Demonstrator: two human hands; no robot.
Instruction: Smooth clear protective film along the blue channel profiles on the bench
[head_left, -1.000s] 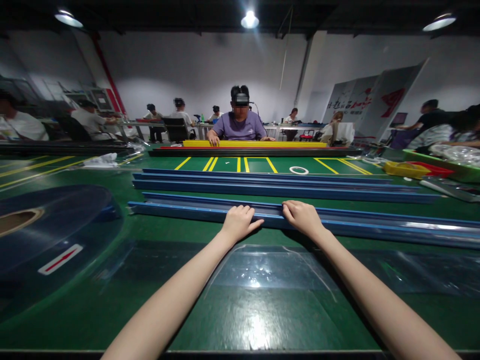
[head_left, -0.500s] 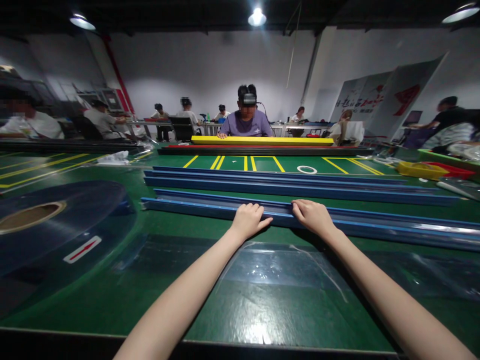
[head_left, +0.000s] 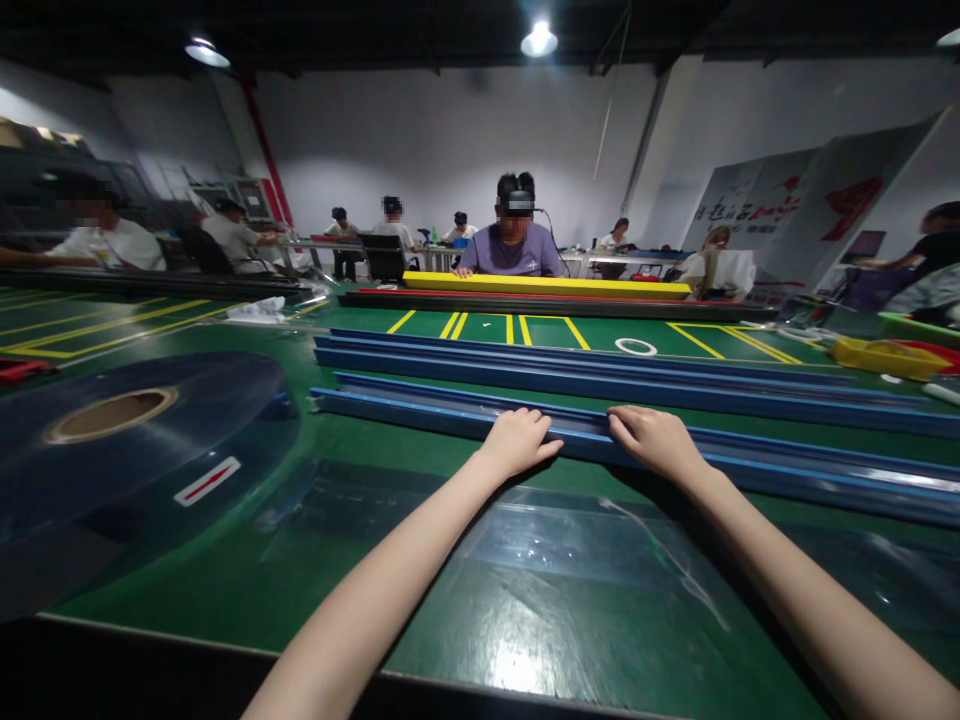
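Note:
A long blue channel-shaped profile (head_left: 420, 408) lies across the green table in front of me. My left hand (head_left: 519, 440) rests over it near the middle, fingers curled into the trough and thumb along the near side. To its right, my right hand (head_left: 654, 437) grips the same profile, with fingers bent over its edge. A short stretch of profile shows between the two hands. Behind it lies a second blue profile (head_left: 450, 362), parallel and untouched. Clear plastic film (head_left: 547, 540) is spread flat on the table beneath my forearms.
A large roll of clear film (head_left: 225, 410) with a cardboard core lies at left. Across the table, a person in purple (head_left: 517, 248) sits behind a yellow profile (head_left: 547, 287). A white ring (head_left: 636, 347) and a yellow tray (head_left: 885, 357) lie further back.
The whole view has shifted, so the scene appears further right. Both hands keep their places on the blue profile, which has not visibly moved on the table.

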